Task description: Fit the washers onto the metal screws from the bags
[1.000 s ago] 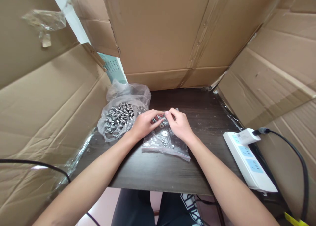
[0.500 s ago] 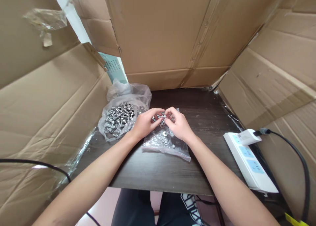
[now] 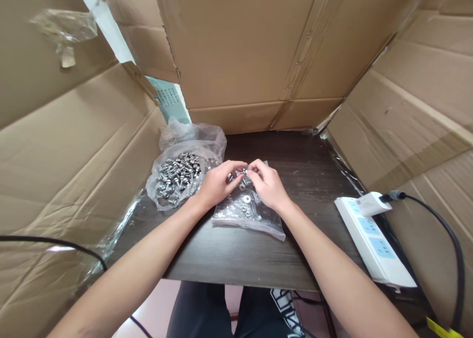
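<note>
My left hand (image 3: 215, 186) and my right hand (image 3: 268, 185) meet fingertip to fingertip over a flat clear plastic bag (image 3: 248, 213) strewn with small nuts and washers on the dark table (image 3: 236, 256). Between the fingertips both hands pinch a small metal screw (image 3: 244, 172). Which fingers bear it is too small to tell. An open clear bag heaped with metal screws (image 3: 177, 176) lies just left of my left hand.
Cardboard walls stand at the left (image 3: 70, 146), back (image 3: 244, 57) and right (image 3: 410, 106) of the table. A white power strip (image 3: 373, 242) with a plugged charger (image 3: 372, 203) and black cable lies at the right edge. Another black cable (image 3: 55, 243) crosses the left cardboard.
The fingertips of both hands have shifted slightly around the small metal part. The arms and both bags stay where they were.
</note>
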Available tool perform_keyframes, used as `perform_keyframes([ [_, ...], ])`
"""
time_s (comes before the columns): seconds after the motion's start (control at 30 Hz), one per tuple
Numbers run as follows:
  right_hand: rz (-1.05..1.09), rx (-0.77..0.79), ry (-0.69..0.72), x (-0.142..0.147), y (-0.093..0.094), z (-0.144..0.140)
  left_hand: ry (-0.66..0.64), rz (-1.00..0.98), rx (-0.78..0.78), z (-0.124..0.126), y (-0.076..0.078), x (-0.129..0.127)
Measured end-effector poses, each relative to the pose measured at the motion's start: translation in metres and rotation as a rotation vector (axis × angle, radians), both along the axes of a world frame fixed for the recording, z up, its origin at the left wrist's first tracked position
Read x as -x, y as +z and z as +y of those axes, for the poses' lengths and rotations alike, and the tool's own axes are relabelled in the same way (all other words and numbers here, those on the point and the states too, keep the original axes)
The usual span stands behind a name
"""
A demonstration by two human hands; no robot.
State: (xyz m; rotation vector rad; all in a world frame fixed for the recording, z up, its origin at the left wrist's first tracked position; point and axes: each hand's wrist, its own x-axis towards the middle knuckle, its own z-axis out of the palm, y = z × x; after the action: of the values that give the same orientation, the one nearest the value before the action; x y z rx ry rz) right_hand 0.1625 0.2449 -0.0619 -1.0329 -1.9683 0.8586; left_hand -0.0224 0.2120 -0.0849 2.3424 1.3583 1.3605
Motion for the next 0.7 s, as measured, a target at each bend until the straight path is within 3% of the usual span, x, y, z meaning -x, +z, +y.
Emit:
perform_keyframes([
  [0.5, -0.026, 0.093, 0.073, 0.0011, -0.0045, 0.0017, -0.073, 0.015, -0.018, 0.0013, -0.0004, 0.0001],
  [0.7, -0.051, 0.019, 0.04, 0.002, -0.0025, -0.0015, -0.045, 0.008, -0.033, 0.0005, 0.0036, 0.0015],
])
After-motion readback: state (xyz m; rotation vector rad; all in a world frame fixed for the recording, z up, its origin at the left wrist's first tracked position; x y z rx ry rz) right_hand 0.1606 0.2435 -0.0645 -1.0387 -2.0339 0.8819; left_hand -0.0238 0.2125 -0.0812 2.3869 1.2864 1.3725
